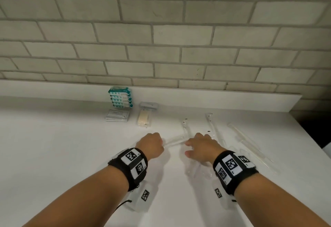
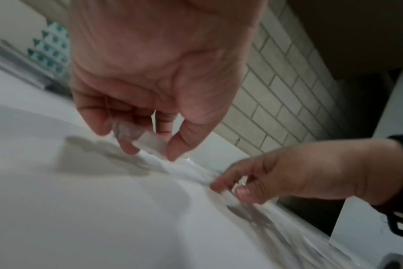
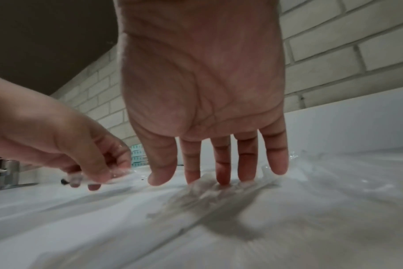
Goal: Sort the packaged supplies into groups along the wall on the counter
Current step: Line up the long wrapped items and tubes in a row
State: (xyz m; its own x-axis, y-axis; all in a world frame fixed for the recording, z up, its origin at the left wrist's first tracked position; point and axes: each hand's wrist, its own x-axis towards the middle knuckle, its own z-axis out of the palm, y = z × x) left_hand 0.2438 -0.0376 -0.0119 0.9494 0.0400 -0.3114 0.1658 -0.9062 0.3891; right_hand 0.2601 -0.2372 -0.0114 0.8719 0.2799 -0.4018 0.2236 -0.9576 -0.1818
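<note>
My left hand (image 1: 152, 143) pinches one end of a long clear plastic packet (image 1: 174, 141) that lies across the white counter (image 1: 53, 146); the pinch shows in the left wrist view (image 2: 150, 143). My right hand (image 1: 200, 146) is spread with straight fingers, its fingertips (image 3: 221, 178) pressing down on clear crinkled packets (image 3: 219, 193) on the counter. Along the wall stand a stack of teal-and-white packs (image 1: 120, 97), flat white sachets (image 1: 117, 115), a beige packed item (image 1: 143, 118) and a small grey pack (image 1: 148, 105).
More long clear packets lie to the right: one (image 1: 211, 124) beside my right hand and one with a ribbed tube (image 1: 250, 146) near the counter's right edge. The brick wall (image 1: 161, 38) and a low white backsplash (image 1: 215, 97) bound the back. A metal tap (image 3: 9, 172) is at the left.
</note>
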